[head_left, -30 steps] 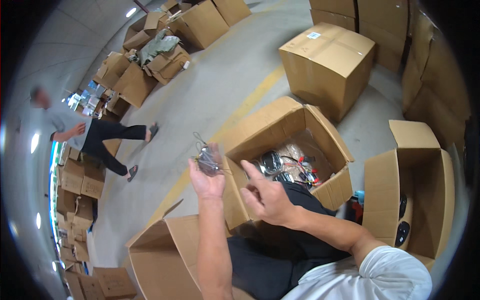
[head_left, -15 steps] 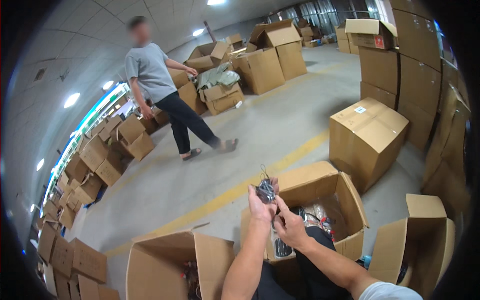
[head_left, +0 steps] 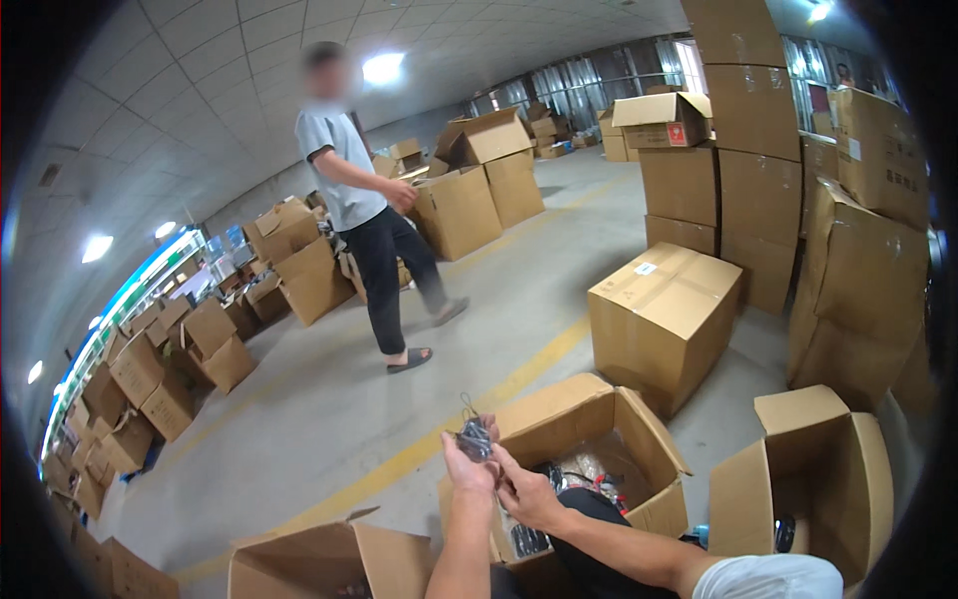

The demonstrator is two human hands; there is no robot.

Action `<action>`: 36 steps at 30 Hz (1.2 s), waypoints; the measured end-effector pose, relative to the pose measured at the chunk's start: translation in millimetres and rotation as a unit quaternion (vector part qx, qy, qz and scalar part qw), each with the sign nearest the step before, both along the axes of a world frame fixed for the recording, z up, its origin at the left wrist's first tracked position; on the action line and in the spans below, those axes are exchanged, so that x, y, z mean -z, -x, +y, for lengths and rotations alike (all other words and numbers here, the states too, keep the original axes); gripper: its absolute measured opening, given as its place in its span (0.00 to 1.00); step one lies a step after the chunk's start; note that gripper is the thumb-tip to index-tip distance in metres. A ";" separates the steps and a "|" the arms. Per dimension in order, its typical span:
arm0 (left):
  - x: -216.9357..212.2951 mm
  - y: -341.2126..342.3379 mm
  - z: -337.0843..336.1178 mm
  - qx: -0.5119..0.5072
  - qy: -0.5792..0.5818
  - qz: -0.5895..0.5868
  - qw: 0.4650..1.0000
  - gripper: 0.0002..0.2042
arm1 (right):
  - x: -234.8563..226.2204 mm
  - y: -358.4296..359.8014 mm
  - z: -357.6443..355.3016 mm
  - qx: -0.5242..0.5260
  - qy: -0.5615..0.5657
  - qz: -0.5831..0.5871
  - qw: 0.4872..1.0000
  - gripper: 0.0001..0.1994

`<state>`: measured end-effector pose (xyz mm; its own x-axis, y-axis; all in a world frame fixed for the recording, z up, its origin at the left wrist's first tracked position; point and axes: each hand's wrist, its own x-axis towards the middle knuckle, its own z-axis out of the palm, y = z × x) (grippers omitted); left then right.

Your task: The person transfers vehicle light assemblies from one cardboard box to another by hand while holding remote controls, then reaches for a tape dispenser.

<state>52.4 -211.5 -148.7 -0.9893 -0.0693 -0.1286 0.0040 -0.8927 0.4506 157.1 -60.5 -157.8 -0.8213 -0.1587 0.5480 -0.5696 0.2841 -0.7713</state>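
My left hand [head_left: 467, 467] is raised over the near side of an open carton [head_left: 654, 439], palm up. Resting in it is a small dark bundle [head_left: 474, 437], shiny like clear plastic wrap, with a thin dark wire loop sticking up from its top; its exact kind is too small to make out. The fingers of my right hand [head_left: 529, 496] are curled and meet the bundle's lower edge beside the left palm. Whatever those fingertips pinch is hidden. Inside the carton lie black packaged items [head_left: 529, 539] and clear plastic bags with red bits [head_left: 599, 477].
Open cartons stand at my left [head_left: 394, 559] and right [head_left: 743, 499]. Beyond is a taped carton [head_left: 664, 309], with tall carton stacks [head_left: 758, 190] behind. Another person [head_left: 349, 180] walks across the grey floor [head_left: 479, 344]. More cartons [head_left: 150, 384] line the left.
The view has swung to the right, so cartons sit further left in it. The walking person has stepped rightward past the cartons behind. Both hands stay together at the bundle.
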 end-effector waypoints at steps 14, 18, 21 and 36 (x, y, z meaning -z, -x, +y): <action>18.8 8.2 17.4 -0.007 -0.010 -0.003 1.000 0.44 | 7.5 3.5 15.5 0.013 0.027 0.023 0.999 0.41; 22.1 14.2 16.8 0.008 -0.014 -0.019 1.000 0.43 | 5.3 5.7 19.8 0.010 0.028 0.013 0.999 0.41; 21.5 16.7 23.1 0.005 -0.025 -0.013 1.000 0.43 | 7.2 8.0 22.2 0.015 0.026 0.010 1.000 0.41; 23.4 20.0 24.3 0.002 -0.022 -0.021 1.000 0.42 | 8.4 12.5 24.0 0.001 0.010 -0.011 1.000 0.42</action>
